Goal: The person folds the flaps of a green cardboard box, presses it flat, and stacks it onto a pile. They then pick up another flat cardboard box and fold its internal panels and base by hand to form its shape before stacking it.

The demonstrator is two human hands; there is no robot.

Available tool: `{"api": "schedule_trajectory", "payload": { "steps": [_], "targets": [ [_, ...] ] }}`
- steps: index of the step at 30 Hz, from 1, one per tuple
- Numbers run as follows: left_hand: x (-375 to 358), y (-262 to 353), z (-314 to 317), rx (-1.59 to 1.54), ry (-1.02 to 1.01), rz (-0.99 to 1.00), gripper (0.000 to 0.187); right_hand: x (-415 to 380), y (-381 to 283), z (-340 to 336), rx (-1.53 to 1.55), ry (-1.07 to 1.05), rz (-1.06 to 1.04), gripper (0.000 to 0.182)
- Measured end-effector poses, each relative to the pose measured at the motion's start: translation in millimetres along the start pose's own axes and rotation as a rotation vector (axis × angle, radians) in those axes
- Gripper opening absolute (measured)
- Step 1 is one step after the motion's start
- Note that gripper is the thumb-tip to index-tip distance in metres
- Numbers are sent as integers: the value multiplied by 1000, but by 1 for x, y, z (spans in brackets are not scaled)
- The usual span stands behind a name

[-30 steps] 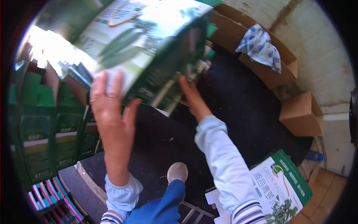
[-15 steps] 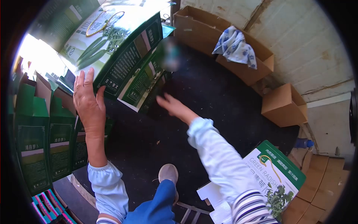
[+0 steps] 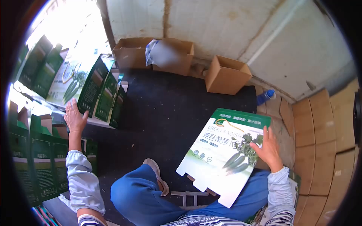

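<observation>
My left hand (image 3: 76, 117) reaches to the upper left, its fingers spread against the near edge of a green and white radish box (image 3: 60, 83) that stands with its dark side panels folded out. On the right, a flat printed carton (image 3: 222, 150) with a yellow cord leans over my right thigh. My right hand (image 3: 267, 147) is at its right edge, thumb over the printed face; the fingers behind the edge are partly hidden, and they appear to grip it.
Several green cartons (image 3: 44, 165) stand at the left. Brown open boxes (image 3: 228, 77) line the back wall, one with a cloth (image 3: 151, 52). A blue bottle (image 3: 266, 96) lies right of the black mat (image 3: 151, 109). Stacked brown boxes (image 3: 315, 139) fill the right side.
The view has turned right. My right hand has moved from the mat's middle to the flat carton, which now rests higher over my leg. My left hand remains at the box at left.
</observation>
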State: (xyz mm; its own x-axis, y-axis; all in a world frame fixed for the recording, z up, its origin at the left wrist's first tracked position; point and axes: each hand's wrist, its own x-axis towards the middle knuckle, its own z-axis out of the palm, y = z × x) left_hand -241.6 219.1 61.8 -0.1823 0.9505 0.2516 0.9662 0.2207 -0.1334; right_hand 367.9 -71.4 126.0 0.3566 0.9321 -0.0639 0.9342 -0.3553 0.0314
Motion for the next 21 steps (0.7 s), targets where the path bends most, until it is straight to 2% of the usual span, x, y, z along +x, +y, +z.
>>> {"api": "schedule_trajectory", "payload": {
  "steps": [1,3,4,5,6,7,8,9,10,13,14,16,17,18,19,21],
  "targets": [
    [-5,6,-16,-17,52,46,75,-10,13,11,79,-66,93,91],
    [-25,23,-50,-51,142,138,75,-18,34,36,190,-139,152,105],
    [-39,39,-65,-214,319,298,74,-15,40,37,319,-114,157,107],
    [-70,73,-107,-518,335,419,69,-9,50,40,449,-88,155,108],
    [-111,103,-151,-757,188,505,60,-4,67,58,488,-59,199,108],
    [-150,128,-188,-839,87,669,56,2,82,70,525,-29,236,108],
    [-184,146,-202,-856,-1,810,60,8,82,59,793,-220,505,111],
    [-213,161,-215,-857,-87,948,62,12,94,76,988,-210,606,103],
    [-236,170,-223,-790,-242,1007,64,14,98,84,954,-282,561,95],
    [-284,204,-172,-824,-383,981,51,20,84,98,766,-431,467,75],
    [-307,213,-145,-695,-450,951,45,21,78,98,711,-432,423,79],
    [-351,222,-91,-425,-757,949,57,18,60,98,643,-378,361,81],
    [-359,224,-85,-333,-1065,974,69,16,52,97,608,-346,339,82],
    [-377,225,-69,-311,-1187,985,76,14,46,93,557,-338,299,91],
    [-395,223,-54,-382,-1228,975,82,15,46,93,554,-360,301,95],
    [-433,227,-35,-748,-1052,941,79,16,44,95,550,-414,302,102]
  ]
}}
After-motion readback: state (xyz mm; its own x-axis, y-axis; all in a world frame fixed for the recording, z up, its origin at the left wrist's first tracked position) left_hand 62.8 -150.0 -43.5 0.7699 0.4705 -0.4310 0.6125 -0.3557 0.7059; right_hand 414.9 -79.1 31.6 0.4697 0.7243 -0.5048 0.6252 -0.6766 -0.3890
